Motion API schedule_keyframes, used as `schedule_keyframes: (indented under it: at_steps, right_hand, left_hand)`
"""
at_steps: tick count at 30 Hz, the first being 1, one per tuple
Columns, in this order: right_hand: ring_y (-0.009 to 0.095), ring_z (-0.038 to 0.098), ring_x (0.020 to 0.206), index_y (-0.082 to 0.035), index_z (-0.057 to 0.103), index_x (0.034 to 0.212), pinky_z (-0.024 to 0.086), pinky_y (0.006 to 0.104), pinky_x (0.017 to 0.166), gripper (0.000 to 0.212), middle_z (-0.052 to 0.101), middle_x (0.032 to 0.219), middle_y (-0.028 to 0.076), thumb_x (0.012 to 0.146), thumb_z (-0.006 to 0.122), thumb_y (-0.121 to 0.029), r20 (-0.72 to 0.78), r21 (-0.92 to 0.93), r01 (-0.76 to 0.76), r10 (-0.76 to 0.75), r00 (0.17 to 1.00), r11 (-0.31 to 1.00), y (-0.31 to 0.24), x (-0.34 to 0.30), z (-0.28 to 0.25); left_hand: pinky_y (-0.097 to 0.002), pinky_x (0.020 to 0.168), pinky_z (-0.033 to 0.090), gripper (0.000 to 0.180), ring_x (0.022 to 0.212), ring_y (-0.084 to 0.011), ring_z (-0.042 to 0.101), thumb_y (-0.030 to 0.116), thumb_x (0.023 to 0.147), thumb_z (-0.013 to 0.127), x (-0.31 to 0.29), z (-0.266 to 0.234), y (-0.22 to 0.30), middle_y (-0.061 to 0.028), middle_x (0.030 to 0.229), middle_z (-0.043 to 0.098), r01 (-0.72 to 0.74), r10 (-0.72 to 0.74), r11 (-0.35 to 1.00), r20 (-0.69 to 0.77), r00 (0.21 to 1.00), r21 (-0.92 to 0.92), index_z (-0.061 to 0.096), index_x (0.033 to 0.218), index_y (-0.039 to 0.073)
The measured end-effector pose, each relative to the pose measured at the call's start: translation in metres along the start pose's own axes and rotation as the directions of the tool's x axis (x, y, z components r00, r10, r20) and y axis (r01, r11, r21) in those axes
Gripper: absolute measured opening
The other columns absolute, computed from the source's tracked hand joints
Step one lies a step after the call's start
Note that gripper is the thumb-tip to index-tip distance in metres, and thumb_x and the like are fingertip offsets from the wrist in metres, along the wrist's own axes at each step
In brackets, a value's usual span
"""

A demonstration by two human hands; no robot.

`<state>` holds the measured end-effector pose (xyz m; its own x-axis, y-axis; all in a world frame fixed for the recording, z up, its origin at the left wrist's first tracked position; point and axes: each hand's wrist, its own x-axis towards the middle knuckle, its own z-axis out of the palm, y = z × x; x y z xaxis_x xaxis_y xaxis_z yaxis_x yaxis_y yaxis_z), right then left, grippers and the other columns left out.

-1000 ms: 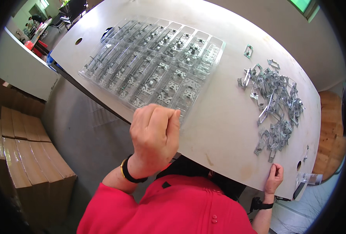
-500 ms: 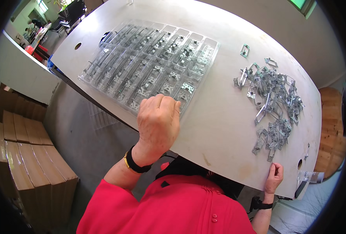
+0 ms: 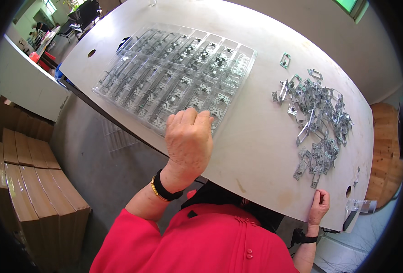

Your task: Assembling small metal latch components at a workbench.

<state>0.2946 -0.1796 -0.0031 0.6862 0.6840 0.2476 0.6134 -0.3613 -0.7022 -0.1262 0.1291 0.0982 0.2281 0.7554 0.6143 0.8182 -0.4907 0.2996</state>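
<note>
My left hand (image 3: pixel 190 141) is closed, its fingers curled down over the near right corner of a clear plastic tray (image 3: pixel 241 93). Whatever its fingertips hold is hidden behind the knuckles. Thin metal brackets with cut-out patterns lie in the tray's long compartments; one bracket (image 3: pixel 217 112) shows in the near right compartment, just beyond my fingers. My right hand (image 3: pixel 318 207) rests at the table's near edge with thumb and fingers pressed together. Its fingertips are right by the near end of a heap of loose metal brackets (image 3: pixel 322 118); whether they grip one cannot be made out.
Two loose brackets, one flat frame (image 3: pixel 285 60) and another frame (image 3: pixel 315 73), lie beyond the heap on the white table (image 3: pixel 260 150). Cardboard boxes (image 3: pixel 37 195) are stacked on the floor at left. A round wooden stool (image 3: pixel 385 154) stands at right.
My left hand has shifted slightly right and its wrist is a bit lower. Brackets in the near right compartment now sit differently, without the earlier bright tilt. My right hand has stayed put.
</note>
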Motion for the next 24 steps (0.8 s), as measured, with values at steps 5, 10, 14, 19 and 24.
schedule_keyframes:
  at_steps: [5,10,14,19,24]
  right_hand:
    - [0.008,0.05,0.079,-0.004,0.07,0.106,0.044,0.0255,0.072,0.008,0.06,0.093,-0.003,0.108,0.068,-0.012,0.002,0.009,-0.009,0.009,1.0,1.0,-0.001,0.0,0.0]
    - [0.008,0.051,0.08,-0.005,0.07,0.106,0.044,0.0252,0.072,0.008,0.061,0.093,-0.003,0.108,0.068,-0.012,0.006,-0.009,-0.018,0.018,1.0,1.0,-0.004,0.0,-0.001]
    - [0.007,0.051,0.08,-0.005,0.07,0.106,0.044,0.0246,0.073,0.008,0.061,0.094,-0.003,0.108,0.067,-0.012,0.013,-0.018,-0.014,0.014,1.0,1.0,-0.008,0.0,-0.001]
    - [0.007,0.051,0.081,-0.005,0.07,0.106,0.044,0.0245,0.073,0.008,0.061,0.094,-0.003,0.108,0.067,-0.012,0.011,-0.003,-0.028,0.028,1.0,1.0,-0.005,0.0,-0.001]
    - [0.007,0.051,0.082,-0.005,0.069,0.107,0.045,0.0245,0.074,0.008,0.06,0.094,-0.004,0.108,0.067,-0.012,-0.001,-0.007,-0.018,0.018,1.0,1.0,-0.006,0.0,-0.001]
  left_hand:
    - [-0.041,0.083,0.045,0.023,0.09,-0.0271,0.064,0.002,0.081,0.077,-0.002,-0.005,-0.001,-0.0076,0.097,0.068,-0.068,0.066,0.997,-0.055,0.996,-0.036,0.075,0.104,0.005]
    - [-0.04,0.089,0.044,0.038,0.095,-0.026,0.065,-0.004,0.075,0.072,-0.009,-0.025,0.003,-0.0086,0.107,0.074,-0.16,0.16,0.987,-0.011,0.987,-0.026,0.077,0.112,0.002]
    - [-0.0395,0.094,0.042,0.04,0.098,-0.0245,0.065,-0.003,0.077,0.07,-0.017,-0.026,0.003,-0.0057,0.106,0.075,-0.189,0.188,0.982,0.073,0.979,0.002,0.078,0.116,0.001]
    - [-0.042,0.098,0.041,0.037,0.096,-0.0254,0.061,0.005,0.081,0.068,-0.014,-0.024,0.004,-0.0066,0.099,0.07,-0.197,0.187,0.978,0.132,0.973,0.069,0.078,0.116,-0.002]
    - [-0.042,0.098,0.04,0.038,0.095,-0.0243,0.061,0.003,0.081,0.07,-0.012,-0.026,0.006,-0.0046,0.098,0.071,-0.205,0.185,0.973,0.173,0.967,0.107,0.078,0.119,0.0]
